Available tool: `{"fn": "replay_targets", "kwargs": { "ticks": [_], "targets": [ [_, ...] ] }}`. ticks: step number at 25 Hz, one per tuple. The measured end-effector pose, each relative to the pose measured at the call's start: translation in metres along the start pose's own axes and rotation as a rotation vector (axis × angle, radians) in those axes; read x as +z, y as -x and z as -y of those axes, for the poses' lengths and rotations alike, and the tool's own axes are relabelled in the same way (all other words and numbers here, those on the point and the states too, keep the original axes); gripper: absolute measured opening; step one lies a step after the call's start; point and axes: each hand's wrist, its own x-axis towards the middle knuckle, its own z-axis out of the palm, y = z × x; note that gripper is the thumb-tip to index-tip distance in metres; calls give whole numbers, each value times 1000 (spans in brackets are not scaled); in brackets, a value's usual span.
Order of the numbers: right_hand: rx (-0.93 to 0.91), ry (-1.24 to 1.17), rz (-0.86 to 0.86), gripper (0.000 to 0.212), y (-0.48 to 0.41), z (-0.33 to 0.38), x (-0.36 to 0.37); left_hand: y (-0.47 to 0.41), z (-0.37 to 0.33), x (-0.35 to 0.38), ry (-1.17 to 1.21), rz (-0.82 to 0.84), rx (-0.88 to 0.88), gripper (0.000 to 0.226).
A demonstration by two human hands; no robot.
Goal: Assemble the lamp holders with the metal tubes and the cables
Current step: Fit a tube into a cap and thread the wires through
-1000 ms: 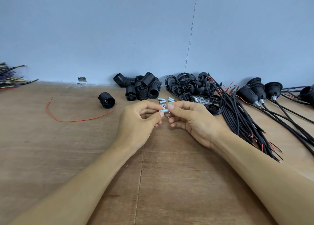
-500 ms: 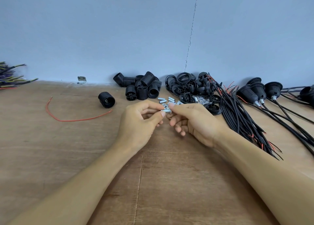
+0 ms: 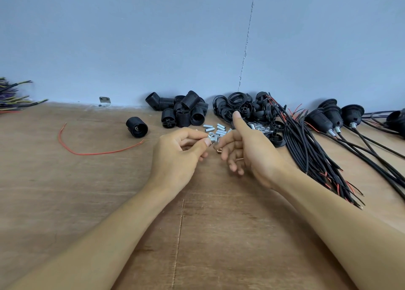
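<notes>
Head cam, L→R. Far left edge of worktop [image 3: 87, 202]: stray wire ends [image 3: 13, 97], not in play. Red wire [image 3: 96, 152] lies loose left of centre. Lone lamp holder [image 3: 137, 127] on its side just beyond it.

Left hand [image 3: 177, 156] mid-worktop, thumb + index pinching one metal tube [image 3: 213, 138], other fingers curled under. Tube long axis runs roughly left-right, free end pointing at right hand [image 3: 254, 151].

Right hand sits just beside it, slack, thumb stuck up. Index tip is near or touching the tube end, can't tell which. It grips nothing I can see. Copper-ish bit [image 3: 219, 151] below that fingertip, too small to ID.

Spare tubes [image 3: 220, 128] on worktop just behind both hands. Holder pile [image 3: 184, 112] at back edge behind left hand, ring pile [image 3: 241, 105] behind right. Cable bundle [image 3: 311, 149] right of right hand, pre-assembled holders [image 3: 328, 116] far right at back.

Key relation: tube is btwn the hands and left owns it. Cables lie on the right, so IMO right hand is nearer for a cable pick.

Vs 0.5 s ago: right thumb + index were on the tube w/ left. Now right has let go, thumb lifted. Left grip unchanged.
</notes>
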Motion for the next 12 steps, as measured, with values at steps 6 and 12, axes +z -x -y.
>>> {"fn": "replay_targets", "kwargs": {
  "ticks": [6, 12],
  "targets": [
    [-31, 36, -90, 54, -1, -3, -1, -2, -1, 1, 53, -50, -41, 8],
    [-40, -22, 117, 38, 1, -5, -2, -2, 1, 0, 29, -94, -59, 6]
  ]
}}
